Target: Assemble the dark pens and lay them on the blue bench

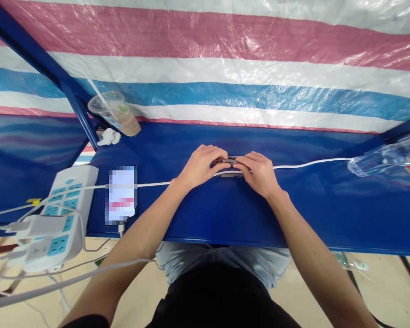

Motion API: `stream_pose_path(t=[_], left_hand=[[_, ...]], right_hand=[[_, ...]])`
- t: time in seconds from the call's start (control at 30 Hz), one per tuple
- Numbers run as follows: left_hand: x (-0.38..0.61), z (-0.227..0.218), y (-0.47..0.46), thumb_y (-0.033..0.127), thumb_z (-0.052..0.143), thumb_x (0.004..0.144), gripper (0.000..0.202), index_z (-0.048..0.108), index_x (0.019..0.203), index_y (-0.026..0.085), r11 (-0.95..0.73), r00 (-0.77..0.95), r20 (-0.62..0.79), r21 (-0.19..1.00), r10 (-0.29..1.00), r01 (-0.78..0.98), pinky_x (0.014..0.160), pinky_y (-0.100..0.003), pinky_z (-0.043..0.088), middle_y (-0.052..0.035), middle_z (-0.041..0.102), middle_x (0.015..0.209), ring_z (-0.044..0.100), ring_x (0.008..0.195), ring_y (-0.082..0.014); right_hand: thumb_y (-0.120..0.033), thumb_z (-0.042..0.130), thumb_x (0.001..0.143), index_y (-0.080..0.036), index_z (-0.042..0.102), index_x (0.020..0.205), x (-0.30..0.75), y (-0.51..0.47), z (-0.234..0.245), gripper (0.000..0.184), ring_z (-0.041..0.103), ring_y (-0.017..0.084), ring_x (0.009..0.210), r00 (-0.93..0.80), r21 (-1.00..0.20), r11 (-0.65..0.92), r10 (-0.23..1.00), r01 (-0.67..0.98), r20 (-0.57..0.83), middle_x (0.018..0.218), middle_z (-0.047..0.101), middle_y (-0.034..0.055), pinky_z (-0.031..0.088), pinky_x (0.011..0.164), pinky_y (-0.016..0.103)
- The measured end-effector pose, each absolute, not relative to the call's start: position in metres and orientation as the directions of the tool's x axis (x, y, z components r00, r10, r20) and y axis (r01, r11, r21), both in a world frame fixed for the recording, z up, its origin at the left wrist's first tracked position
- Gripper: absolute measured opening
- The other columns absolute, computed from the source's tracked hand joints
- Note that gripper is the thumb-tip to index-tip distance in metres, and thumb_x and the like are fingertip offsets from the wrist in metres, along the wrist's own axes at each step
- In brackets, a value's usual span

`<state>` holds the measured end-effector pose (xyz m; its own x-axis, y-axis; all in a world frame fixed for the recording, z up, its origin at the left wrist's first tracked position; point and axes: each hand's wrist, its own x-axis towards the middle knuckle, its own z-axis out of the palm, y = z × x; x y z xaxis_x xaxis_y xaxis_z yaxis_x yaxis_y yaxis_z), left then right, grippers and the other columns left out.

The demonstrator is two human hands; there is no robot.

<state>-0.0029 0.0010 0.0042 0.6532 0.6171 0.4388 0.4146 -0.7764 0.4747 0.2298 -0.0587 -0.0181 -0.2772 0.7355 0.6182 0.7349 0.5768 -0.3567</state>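
Note:
My left hand (204, 166) and my right hand (259, 171) meet over the middle of the blue table (212, 214). Between them they pinch a small dark grey, narrow piece (231, 160), one end in each hand; its exact kind is too small to make out. Just below it, a second dark strip (231, 175) lies on the tabletop, partly covered by the right fingers. A white cable (307, 164) runs across the table and passes under both hands, between the two dark pieces.
At left are a white power strip (89, 182) with plugs and cords, a phone (121, 193) on a charging cable, a drink cup (123, 116) and crumpled tissue (109, 136). A clear plastic bottle (379, 159) lies at right. Striped sheeting (225, 36) hangs behind.

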Motion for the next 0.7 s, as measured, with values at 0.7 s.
stream_pose_path(t=[0.7], left_hand=[[-0.0047,0.0008,0.0039,0.039,0.059,0.109,0.021,0.070,0.104,0.021,-0.834,0.687,0.488,0.425,0.538,0.351,0.089,-0.037,0.050,-0.0049,0.077,0.096,0.068,0.090,-0.0214]], right_hand=[[-0.041,0.055,0.111,-0.023,0.077,0.102,0.2283,-0.0595,-0.0180,0.030,0.064,0.023,0.078,-0.257,-0.420,0.564,0.765,0.711,0.590,0.088,0.075,0.0076,0.052,0.075,0.038]])
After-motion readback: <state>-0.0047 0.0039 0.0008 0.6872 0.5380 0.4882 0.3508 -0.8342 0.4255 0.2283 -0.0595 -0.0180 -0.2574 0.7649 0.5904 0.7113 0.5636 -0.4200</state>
